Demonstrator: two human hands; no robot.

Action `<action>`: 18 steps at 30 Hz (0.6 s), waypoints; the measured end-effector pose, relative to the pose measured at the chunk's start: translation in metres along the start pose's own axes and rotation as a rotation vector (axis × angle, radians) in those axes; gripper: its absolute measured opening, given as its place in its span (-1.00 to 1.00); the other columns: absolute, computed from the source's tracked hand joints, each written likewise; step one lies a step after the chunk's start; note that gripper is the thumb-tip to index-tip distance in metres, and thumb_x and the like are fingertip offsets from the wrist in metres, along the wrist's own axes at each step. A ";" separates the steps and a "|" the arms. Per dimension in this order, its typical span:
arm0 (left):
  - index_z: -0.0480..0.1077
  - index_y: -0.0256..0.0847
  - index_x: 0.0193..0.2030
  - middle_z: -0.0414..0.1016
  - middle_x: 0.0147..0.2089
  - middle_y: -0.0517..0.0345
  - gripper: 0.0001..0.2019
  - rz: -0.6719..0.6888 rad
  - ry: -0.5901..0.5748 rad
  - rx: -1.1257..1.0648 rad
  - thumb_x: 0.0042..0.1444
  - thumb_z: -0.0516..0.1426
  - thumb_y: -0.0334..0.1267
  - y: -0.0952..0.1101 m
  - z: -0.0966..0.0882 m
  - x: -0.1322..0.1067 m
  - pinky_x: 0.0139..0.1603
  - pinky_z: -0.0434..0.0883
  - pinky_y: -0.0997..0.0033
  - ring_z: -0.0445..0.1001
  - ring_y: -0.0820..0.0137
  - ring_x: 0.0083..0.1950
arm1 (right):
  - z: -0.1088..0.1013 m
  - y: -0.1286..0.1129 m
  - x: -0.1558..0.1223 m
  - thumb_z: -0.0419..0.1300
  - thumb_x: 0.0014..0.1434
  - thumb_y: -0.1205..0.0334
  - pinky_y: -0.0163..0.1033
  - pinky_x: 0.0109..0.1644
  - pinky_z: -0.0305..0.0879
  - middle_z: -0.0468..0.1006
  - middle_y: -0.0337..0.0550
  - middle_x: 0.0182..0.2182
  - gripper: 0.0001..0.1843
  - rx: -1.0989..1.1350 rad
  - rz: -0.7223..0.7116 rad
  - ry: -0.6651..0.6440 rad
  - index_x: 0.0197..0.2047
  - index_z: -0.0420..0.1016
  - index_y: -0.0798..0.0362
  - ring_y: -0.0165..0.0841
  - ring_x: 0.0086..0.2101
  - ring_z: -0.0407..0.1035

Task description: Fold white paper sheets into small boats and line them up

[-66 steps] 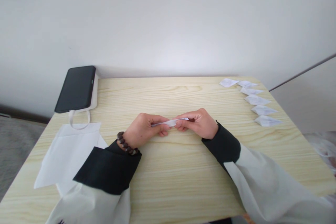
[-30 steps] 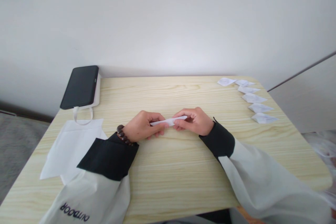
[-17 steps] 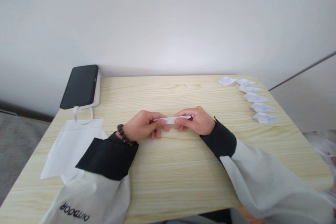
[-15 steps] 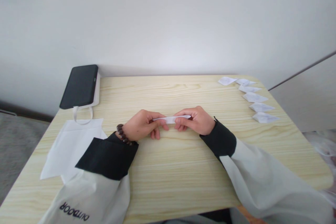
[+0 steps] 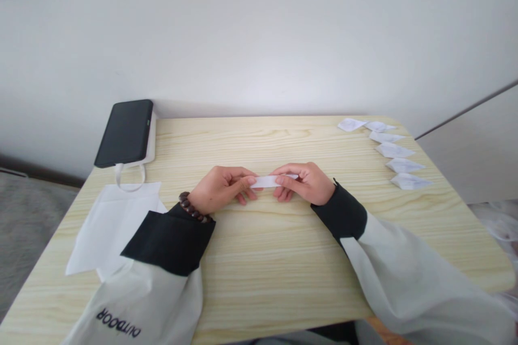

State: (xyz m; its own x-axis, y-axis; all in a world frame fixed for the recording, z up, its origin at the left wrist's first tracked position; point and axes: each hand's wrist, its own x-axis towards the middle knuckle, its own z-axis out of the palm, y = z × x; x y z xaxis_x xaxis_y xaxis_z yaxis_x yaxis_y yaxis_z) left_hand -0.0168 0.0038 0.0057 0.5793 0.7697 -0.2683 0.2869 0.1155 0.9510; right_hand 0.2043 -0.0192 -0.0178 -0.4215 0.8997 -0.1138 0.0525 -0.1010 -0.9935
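Left hand (image 5: 220, 188) and right hand (image 5: 311, 183) both pinch a narrow white paper strip (image 5: 266, 181). Six pointy white paper shapes (image 5: 394, 150) sit way off right.

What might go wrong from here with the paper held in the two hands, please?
The narrow white paper is pinched by the left hand and right hand, so uneven pulling could crease or tear it. The left cuff overlaps the white sheets in view; if it touches them, moving that arm might drag them. The folded paper pieces lie near the table's right side, where a brush could scatter them.
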 end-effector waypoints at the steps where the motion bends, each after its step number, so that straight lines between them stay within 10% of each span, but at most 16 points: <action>1: 0.44 -0.31 -0.18 0.56 -0.46 0.10 -0.57 0.008 0.027 0.027 -0.03 0.21 0.04 0.000 0.001 0.000 -0.45 0.49 0.51 0.52 0.43 -0.44 | 0.001 0.001 0.000 0.23 0.06 -0.04 -0.34 -0.45 0.47 0.59 -0.16 -0.52 -0.56 -0.010 -0.019 0.009 -0.14 0.44 0.16 -0.41 -0.54 0.50; 11: 0.50 -0.26 -0.20 0.48 -0.53 0.21 -0.66 0.047 0.090 0.294 0.00 0.18 -0.03 0.001 0.010 -0.001 -0.60 0.32 0.61 0.34 0.53 -0.60 | 0.003 -0.004 -0.003 0.25 0.07 0.07 -0.33 -0.37 0.43 0.58 -0.25 -0.52 -0.67 -0.441 -0.184 0.035 -0.12 0.47 0.04 -0.40 -0.50 0.50; 18: 0.53 -0.26 -0.31 0.44 -0.67 0.26 -0.76 0.067 0.111 0.327 0.08 0.13 -0.13 0.004 0.011 -0.002 -0.57 0.29 0.63 0.35 0.55 -0.65 | 0.006 -0.001 -0.003 0.17 0.15 0.05 -0.37 -0.49 0.44 0.61 -0.19 -0.41 -0.68 -0.283 -0.107 0.020 -0.07 0.41 0.02 -0.36 -0.47 0.53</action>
State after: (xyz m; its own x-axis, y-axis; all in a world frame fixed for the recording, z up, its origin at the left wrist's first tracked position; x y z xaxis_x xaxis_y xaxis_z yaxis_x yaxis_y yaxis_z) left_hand -0.0088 -0.0038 0.0082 0.5234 0.8346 -0.1717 0.4907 -0.1305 0.8615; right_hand 0.1998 -0.0241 -0.0169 -0.4207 0.9072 -0.0060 0.2605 0.1145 -0.9587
